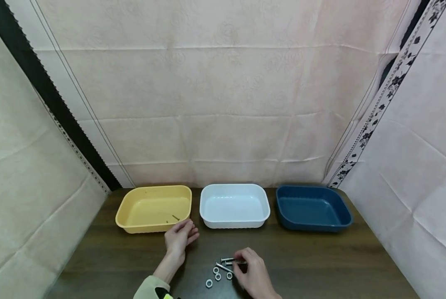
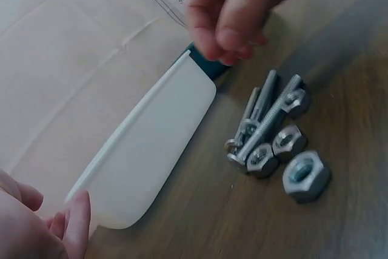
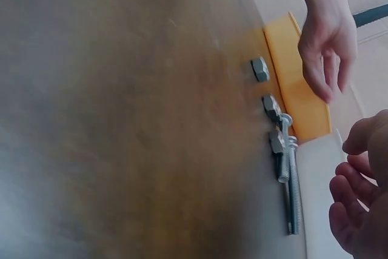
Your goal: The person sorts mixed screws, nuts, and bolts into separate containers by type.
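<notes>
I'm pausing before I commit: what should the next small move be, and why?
I'd probably lower the right hand and pinch one bolt with its fingers. The right wrist view shows nothing in that hand's grasp, and the bolts lie loosely grouped on the table close to it. The left hand, by the yellow tray, looks farther from them.

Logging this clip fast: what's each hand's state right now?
Left hand: open, nothing visibly held, by the yellow tray.
Right hand: open, nothing visibly held, near the bolts.
</notes>
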{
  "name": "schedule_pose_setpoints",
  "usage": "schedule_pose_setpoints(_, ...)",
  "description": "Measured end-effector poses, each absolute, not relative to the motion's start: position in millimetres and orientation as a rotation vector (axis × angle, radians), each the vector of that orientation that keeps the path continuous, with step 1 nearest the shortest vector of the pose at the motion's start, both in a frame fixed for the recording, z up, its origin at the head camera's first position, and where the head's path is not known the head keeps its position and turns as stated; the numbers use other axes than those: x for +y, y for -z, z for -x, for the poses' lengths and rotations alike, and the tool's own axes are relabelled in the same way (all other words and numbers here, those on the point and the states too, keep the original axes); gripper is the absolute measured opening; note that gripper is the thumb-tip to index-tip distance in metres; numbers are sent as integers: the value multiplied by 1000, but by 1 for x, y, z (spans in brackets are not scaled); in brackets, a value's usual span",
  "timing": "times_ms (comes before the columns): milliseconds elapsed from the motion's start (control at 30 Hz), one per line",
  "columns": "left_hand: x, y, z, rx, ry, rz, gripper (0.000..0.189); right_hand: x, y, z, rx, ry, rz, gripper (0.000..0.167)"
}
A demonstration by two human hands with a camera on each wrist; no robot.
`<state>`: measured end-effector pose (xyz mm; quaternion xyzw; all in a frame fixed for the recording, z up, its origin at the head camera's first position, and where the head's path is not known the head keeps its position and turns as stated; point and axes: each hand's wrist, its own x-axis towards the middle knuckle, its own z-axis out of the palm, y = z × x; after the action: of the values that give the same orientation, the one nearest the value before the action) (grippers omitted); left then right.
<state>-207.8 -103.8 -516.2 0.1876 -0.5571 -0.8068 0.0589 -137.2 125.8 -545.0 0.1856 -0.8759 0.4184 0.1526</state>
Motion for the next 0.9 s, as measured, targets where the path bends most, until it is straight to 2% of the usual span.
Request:
schedule_pose_setpoints(367, -90, 524, 225, -1681, 2461, -627, 40, 127, 554, 112, -2509, -1308, -471, 22)
schedule_pose_setpoints(667, -85, 524, 234, -1667, 2476, -635, 38, 121, 577, 110, -2305, -1114, -564, 32)
schedule_pose_setpoints(900, -81, 524, 237, -1670, 2484, -642, 31, 117, 594, 112, -2219, -1032, -525, 35)
